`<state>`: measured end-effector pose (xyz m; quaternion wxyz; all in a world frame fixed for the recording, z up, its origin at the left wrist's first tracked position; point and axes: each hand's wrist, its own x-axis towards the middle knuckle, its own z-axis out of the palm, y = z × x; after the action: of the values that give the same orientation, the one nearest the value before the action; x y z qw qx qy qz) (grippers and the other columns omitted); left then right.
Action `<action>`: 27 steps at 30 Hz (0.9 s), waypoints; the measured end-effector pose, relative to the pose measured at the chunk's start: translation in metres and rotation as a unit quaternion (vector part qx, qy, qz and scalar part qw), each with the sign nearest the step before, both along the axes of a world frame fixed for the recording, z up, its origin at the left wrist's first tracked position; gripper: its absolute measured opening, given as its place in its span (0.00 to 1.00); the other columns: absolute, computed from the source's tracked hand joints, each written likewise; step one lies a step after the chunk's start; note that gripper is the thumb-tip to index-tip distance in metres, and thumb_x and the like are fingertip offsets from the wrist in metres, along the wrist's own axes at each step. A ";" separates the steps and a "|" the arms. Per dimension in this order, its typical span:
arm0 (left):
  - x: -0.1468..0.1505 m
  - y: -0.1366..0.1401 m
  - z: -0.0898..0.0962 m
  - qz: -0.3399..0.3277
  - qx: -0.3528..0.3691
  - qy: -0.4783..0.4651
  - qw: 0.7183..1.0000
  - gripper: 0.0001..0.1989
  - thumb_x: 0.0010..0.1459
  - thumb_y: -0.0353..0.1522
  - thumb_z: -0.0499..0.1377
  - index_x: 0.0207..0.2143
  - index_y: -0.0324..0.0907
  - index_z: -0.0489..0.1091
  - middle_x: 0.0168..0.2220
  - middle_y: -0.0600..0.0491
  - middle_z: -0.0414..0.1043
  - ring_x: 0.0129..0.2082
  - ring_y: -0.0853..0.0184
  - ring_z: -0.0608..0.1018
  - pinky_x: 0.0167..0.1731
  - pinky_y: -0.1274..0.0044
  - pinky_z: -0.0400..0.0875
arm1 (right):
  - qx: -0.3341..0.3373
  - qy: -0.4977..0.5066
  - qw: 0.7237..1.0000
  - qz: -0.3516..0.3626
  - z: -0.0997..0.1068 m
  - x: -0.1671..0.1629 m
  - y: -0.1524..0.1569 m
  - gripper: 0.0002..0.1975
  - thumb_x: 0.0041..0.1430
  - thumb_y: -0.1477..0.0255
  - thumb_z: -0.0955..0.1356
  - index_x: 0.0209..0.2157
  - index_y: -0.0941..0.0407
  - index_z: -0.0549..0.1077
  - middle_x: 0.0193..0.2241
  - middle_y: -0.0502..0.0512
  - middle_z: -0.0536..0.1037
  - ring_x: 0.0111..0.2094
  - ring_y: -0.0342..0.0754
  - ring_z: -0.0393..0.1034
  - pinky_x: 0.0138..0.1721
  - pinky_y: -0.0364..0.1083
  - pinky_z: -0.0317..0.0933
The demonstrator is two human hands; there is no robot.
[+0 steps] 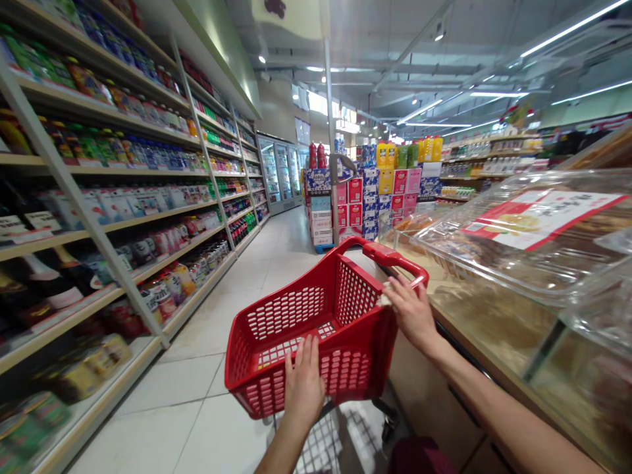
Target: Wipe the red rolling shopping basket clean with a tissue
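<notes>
A red plastic shopping cart (pixel 345 355) with a perforated basket stands in front of me, its side turned toward me. My left hand (pixel 303 378) rests on the basket's near rim, fingers stretched out and nothing in them. On the right, my right hand (pixel 412 308) is closed over a small white cloth or tissue (pixel 384 299), pressed to the cart's rim just below the red handle (pixel 390 255). Most of the cloth is hidden beneath the fingers. The basket floor is partly visible through the opening.
Shelves of bottles and cans (pixel 143 197) line the left side. A display counter (pixel 494 355) with clear plastic food boxes (pixel 523 230) runs close along the right. Ahead stand stacked drink cartons (pixel 355 204), a metal pole (pixel 330 99) and glass-door fridges (pixel 281 171). Pale tiles (pixel 192 395) cover the floor.
</notes>
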<state>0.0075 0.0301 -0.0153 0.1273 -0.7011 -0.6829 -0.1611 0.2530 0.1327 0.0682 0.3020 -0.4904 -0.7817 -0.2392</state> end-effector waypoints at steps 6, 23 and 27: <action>0.003 0.003 0.002 0.011 -0.008 0.002 1.000 0.35 0.46 0.26 0.48 0.58 0.38 0.41 0.59 0.50 0.47 0.59 0.60 0.50 0.55 0.62 0.46 | -0.001 -0.029 0.998 0.058 -0.020 -0.027 -0.013 0.16 0.55 0.79 0.58 0.42 0.53 0.70 0.51 0.56 0.65 0.54 0.50 0.54 0.53 0.55 0.41; -0.025 -0.009 0.015 0.047 -0.059 -0.020 0.997 0.30 0.48 0.27 0.47 0.56 0.37 0.50 0.57 0.48 0.54 0.56 0.64 0.56 0.54 0.66 0.48 | -0.025 -0.012 0.996 0.080 -0.029 -0.030 -0.011 0.21 0.53 0.81 0.57 0.46 0.51 0.67 0.52 0.54 0.64 0.54 0.50 0.54 0.53 0.56 0.42; -0.061 -0.022 0.029 0.075 -0.114 -0.030 0.990 0.23 0.50 0.27 0.46 0.50 0.37 0.59 0.50 0.47 0.64 0.51 0.65 0.64 0.52 0.69 0.52 | -0.031 0.018 0.997 0.067 -0.033 -0.030 0.004 0.22 0.52 0.82 0.56 0.47 0.53 0.66 0.53 0.57 0.63 0.54 0.51 0.53 0.52 0.59 0.42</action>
<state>-0.0538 0.0078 0.0138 0.0380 -0.6528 -0.7508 -0.0932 0.2232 0.1369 0.0352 0.3161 -0.4507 -0.8141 -0.1851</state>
